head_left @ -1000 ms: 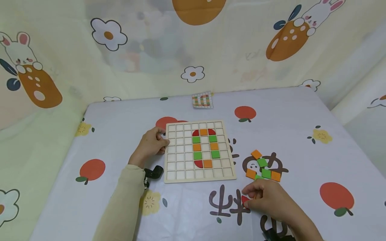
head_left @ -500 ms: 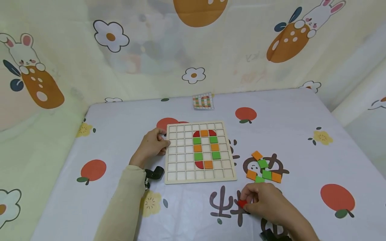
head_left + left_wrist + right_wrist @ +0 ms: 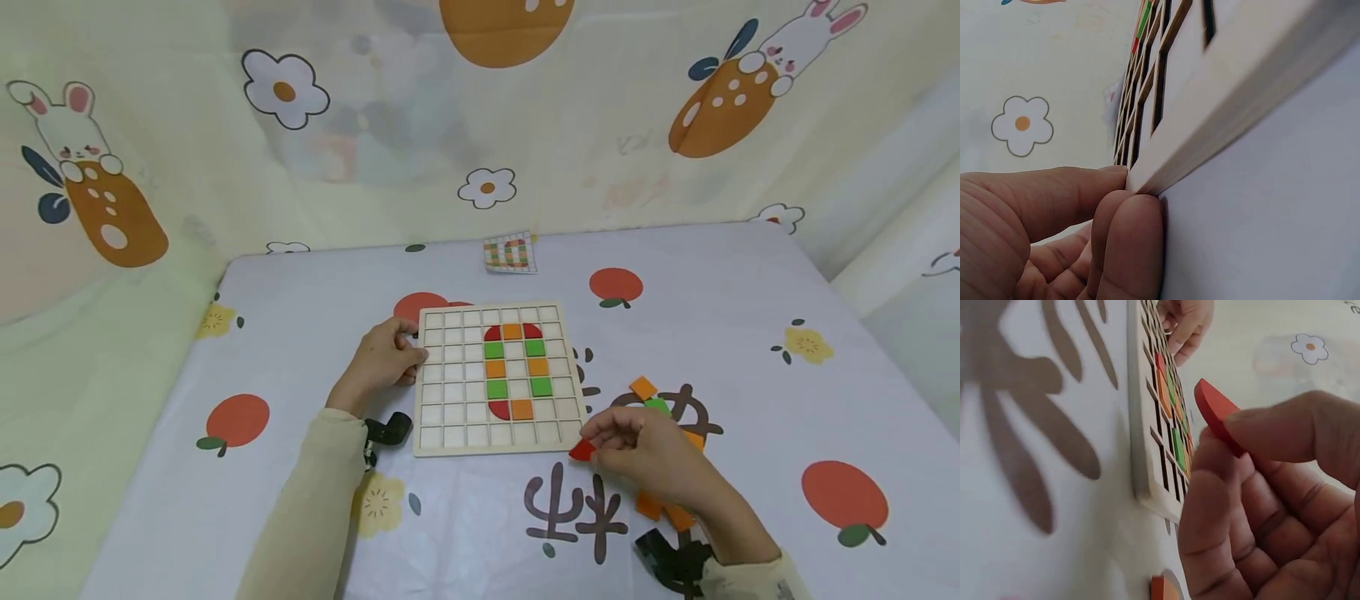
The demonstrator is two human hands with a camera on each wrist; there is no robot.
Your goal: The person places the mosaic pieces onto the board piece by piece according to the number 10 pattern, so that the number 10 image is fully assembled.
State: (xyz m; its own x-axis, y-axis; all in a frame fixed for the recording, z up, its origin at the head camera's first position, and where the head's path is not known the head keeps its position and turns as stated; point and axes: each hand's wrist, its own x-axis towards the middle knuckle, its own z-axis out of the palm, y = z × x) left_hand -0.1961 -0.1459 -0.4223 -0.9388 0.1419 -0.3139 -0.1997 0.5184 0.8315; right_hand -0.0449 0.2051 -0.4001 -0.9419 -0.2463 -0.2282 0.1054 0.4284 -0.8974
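Note:
A square wooden grid board lies flat on the table. In its cells sit red quarter-round, orange and green square tiles, forming a rounded outline. My left hand pinches the board's left edge; in the left wrist view the thumb and fingers meet at the pale wooden rim. Between thumb and fingers, my right hand pinches a red quarter-round tile, its curved side showing in the right wrist view. This hand is beside the board's near right corner, and the red tile appears right by that corner in the head view.
Loose orange tiles and green tiles lie right of the board, partly hidden by my right hand. A small printed card with a coloured grid pattern is behind the board, near the table's back edge. Patterned cloth hangs behind.
My right hand has moved up and left, bringing the red tile from the table in front of the loose tiles to the board's near right corner. My left hand stays on the board's edge.

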